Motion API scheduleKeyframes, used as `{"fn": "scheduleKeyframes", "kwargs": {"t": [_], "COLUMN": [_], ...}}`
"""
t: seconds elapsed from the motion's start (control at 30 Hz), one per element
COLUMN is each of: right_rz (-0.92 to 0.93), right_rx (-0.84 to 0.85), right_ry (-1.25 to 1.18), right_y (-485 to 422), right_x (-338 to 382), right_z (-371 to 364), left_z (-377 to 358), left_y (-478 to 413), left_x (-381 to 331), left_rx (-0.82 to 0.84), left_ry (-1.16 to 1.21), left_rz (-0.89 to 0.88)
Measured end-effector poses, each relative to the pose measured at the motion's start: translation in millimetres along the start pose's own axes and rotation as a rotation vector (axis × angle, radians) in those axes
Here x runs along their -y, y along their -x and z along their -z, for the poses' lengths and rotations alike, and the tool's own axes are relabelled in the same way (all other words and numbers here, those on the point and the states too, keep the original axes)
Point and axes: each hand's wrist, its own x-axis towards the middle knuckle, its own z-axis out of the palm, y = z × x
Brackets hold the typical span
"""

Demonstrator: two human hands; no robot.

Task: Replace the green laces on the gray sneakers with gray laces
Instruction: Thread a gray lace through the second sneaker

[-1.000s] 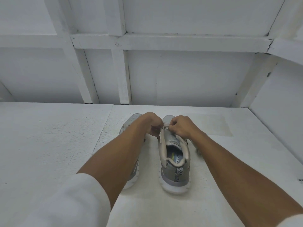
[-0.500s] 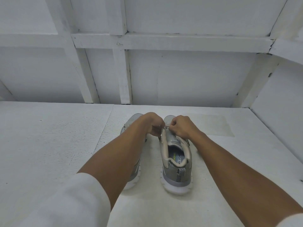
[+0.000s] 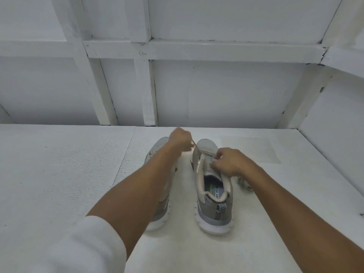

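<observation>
Two gray sneakers stand side by side on the white table, heels toward me. The right sneaker (image 3: 213, 194) is in full view; the left sneaker (image 3: 157, 146) is mostly hidden under my left forearm. My left hand (image 3: 180, 139) is raised above the toes, fingers pinched on a pale gray lace (image 3: 195, 145) that runs taut down to the right sneaker's eyelets. My right hand (image 3: 229, 161) rests on that sneaker's tongue area, fingertips pinched at the eyelets on the lace. A small bundle of greenish lace (image 3: 245, 184) lies just right of the shoe, partly hidden by my right arm.
The white table (image 3: 59, 174) ends at a white panelled wall (image 3: 216, 91) behind the shoes, with another wall (image 3: 334, 134) closing the right side. A faint rectangular patch (image 3: 250, 148) marks the table beyond the right sneaker.
My left hand has lifted up and away to the left, drawing the gray lace out taut. My right hand stayed at the eyelets, shifting slightly toward me.
</observation>
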Motion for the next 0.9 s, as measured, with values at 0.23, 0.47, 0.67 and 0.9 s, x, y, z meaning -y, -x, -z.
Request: {"fn": "scheduleKeyframes", "kwargs": {"t": [0.23,0.47,0.67,0.9], "right_rz": [-0.131,-0.137,-0.110,-0.119], "right_rx": [-0.289,-0.320,-0.326,-0.327], "right_ry": [-0.332,-0.468,-0.480,-0.497], "right_y": [7,7,9,7], "right_x": [-23,-23,-24,-25], "right_z": [-22,-28,-30,-32], "left_z": [107,11,20,61], "left_y": [-16,21,18,11], "left_x": [-83,-19,-27,-79], "left_rx": [-0.256,0.290,0.051,-0.178], "left_ry": [0.989,-0.999,-1.301,-1.247], "left_rz": [-0.125,-0.299,-0.446,-0.507]}}
